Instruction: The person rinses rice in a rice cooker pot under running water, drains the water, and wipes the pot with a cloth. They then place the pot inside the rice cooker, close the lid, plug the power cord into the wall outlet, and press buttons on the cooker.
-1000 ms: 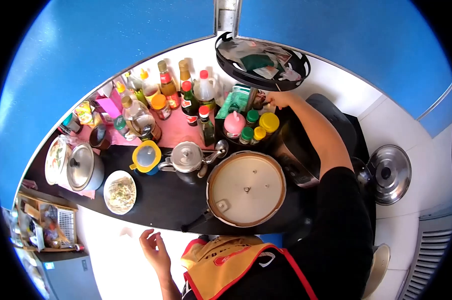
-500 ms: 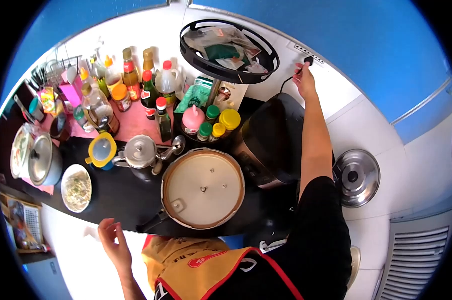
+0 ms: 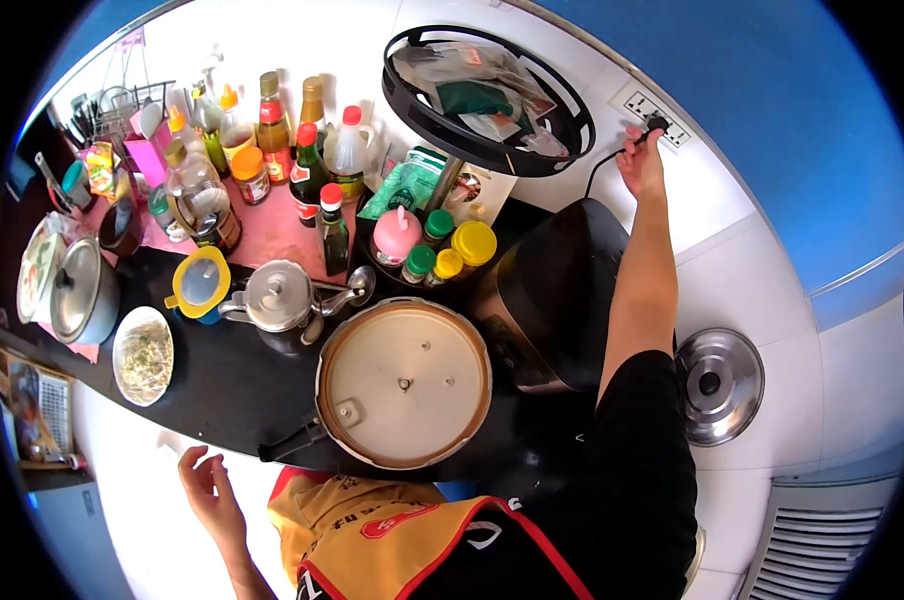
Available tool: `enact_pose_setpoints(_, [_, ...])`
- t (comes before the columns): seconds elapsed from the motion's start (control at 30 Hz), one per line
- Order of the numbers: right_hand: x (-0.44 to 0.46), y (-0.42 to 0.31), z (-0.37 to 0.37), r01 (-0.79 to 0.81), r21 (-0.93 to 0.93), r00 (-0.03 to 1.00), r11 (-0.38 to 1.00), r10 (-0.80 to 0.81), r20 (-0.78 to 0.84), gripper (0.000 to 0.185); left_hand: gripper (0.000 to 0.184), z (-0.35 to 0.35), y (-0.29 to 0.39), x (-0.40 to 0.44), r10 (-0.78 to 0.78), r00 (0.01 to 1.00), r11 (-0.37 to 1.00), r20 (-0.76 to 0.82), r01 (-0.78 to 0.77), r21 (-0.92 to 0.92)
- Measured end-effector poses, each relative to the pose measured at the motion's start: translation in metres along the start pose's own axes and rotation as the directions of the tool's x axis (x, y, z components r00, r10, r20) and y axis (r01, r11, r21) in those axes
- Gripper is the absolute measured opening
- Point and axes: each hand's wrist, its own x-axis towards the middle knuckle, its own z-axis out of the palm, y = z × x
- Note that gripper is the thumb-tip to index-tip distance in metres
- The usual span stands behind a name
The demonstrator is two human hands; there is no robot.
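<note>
My right hand (image 3: 644, 165) is stretched far to the back right, its fingers closed round a black plug (image 3: 658, 123) at the white wall socket (image 3: 678, 137). The plug sits against the socket face; whether its pins are fully in cannot be seen. From it a black cord (image 3: 594, 178) runs down behind a dark, boxy appliance (image 3: 557, 285). My left hand (image 3: 215, 508) hangs in front of the counter edge, empty, with loosely curled fingers apart. Nearest to it on the counter is the black handle (image 3: 292, 440) of a round metal lid (image 3: 392, 400), which looks like an upturned pressure cooker lid.
On the black counter (image 3: 227, 390) stand a metal kettle (image 3: 278, 296), a bowl of shredded food (image 3: 143, 357) and a lidded pot (image 3: 84, 290). Several sauce bottles (image 3: 310, 180) line the back. A black round rack (image 3: 487, 160) overhangs the jars. A steel lid (image 3: 720, 388) is at the right.
The view has shifted, showing more of the wall socket. My right hand stays at the plug. My left hand appears slightly lower and farther left, still empty.
</note>
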Motion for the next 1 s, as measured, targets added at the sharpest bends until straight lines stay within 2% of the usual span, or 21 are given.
enact_pose_setpoints(0.23, [0.01,0.002,-0.004,0.03,-0.053,0.999,0.998,-0.032,-0.036,0.054,0.022,0.005,0.005,0.011,-0.008,0.999,1.0,0.035,0.009,-0.018])
enact_pose_setpoints(0.3, [0.013,0.004,-0.003,0.036,-0.011,0.99,0.999,-0.037,-0.136,0.053,0.022,0.005,0.006,0.016,-0.003,0.999,0.999,0.052,0.004,-0.037])
enact_pose_setpoints(0.33, [0.016,0.003,-0.002,0.042,-0.013,0.99,0.999,-0.043,-0.135,0.053,0.022,0.006,0.005,0.018,-0.001,0.998,0.999,0.057,0.003,-0.038])
enact_pose_setpoints(0.43, [0.022,0.008,0.002,0.017,-0.126,0.951,0.992,-0.055,-0.303,0.054,0.022,0.007,0.006,0.023,0.014,0.999,0.999,0.053,-0.012,-0.03])
enact_pose_setpoints(0.47, [0.026,0.008,0.005,0.019,-0.122,0.952,0.992,-0.055,-0.3,0.054,0.022,0.008,0.007,0.024,0.025,0.999,0.999,0.038,-0.024,-0.026])
enact_pose_setpoints(0.57, [0.016,-0.001,0.015,-0.157,-0.216,0.899,0.964,0.049,-0.435,0.059,0.023,0.005,0.009,0.024,0.051,0.994,0.995,0.094,-0.043,-0.086])
enact_pose_setpoints(0.6, [0.021,-0.004,0.007,-0.247,-0.219,0.892,0.944,0.133,-0.433,0.059,0.024,0.006,0.007,0.025,0.077,0.987,0.988,0.141,-0.056,-0.143])
enact_pose_setpoints(0.63, [0.019,-0.005,0.007,-0.241,-0.226,0.866,0.944,0.104,-0.488,0.055,0.025,0.009,0.004,0.026,0.1,0.979,0.987,0.179,-0.076,-0.139])
enact_pose_setpoints(0.67, [0.022,-0.003,0.001,-0.169,-0.301,0.879,0.939,0.005,-0.478,0.049,0.025,0.012,0.004,0.03,0.13,0.967,0.986,0.221,-0.102,-0.134])
enact_pose_setpoints(0.7, [0.004,-0.011,0.018,-0.18,-0.328,0.831,0.927,-0.035,-0.554,0.045,0.026,0.019,0.014,0.033,0.181,0.951,0.975,0.253,-0.139,-0.175])
enact_pose_setpoints(0.73, [-0.02,-0.018,0.037,-0.058,-0.328,0.854,0.943,-0.123,-0.505,0.044,0.026,0.029,0.027,0.035,0.238,0.927,0.96,0.289,-0.178,-0.218])
enact_pose_setpoints(0.77, [-0.05,-0.026,0.066,0.02,-0.231,0.839,0.973,-0.142,-0.525,0.042,0.025,0.042,0.034,0.039,0.304,0.89,0.936,0.34,-0.213,-0.279])
enact_pose_setpoints(0.8, [-0.077,-0.027,0.081,0.158,-0.221,0.815,0.962,-0.253,-0.521,0.038,0.024,0.057,0.043,0.043,0.37,0.845,0.908,0.386,-0.24,-0.345])
enact_pose_setpoints(0.83, [-0.098,-0.018,0.08,0.262,-0.221,0.811,0.939,-0.339,-0.476,0.056,0.024,0.072,0.059,0.048,0.51,0.747,0.854,0.426,-0.378,-0.358])
enact_pose_setpoints(0.87, [-0.153,-0.03,0.121,0.329,-0.229,0.759,0.916,-0.401,-0.514,0.039,0.024,0.088,0.076,0.051,0.63,0.626,0.776,0.459,-0.5,-0.384])
enact_pose_setpoints(0.9, [-0.2,-0.031,0.149,0.425,-0.164,0.722,0.89,-0.443,-0.532,0.034,0.027,0.103,0.093,0.053,0.682,0.518,0.727,0.516,-0.552,-0.408])
enact_pose_setpoints(0.93, [-0.236,-0.017,0.16,0.542,-0.183,0.665,0.82,-0.552,-0.504,0.03,0.03,0.121,0.11,0.055,0.722,0.405,0.674,0.56,-0.596,-0.437])
enact_pose_setpoints(1.0, [-0.309,0.016,0.192,0.512,-0.357,0.558,0.781,-0.619,-0.553,0.031,0.041,0.164,0.142,0.054,0.878,0.125,0.39,0.463,-0.747,-0.539])
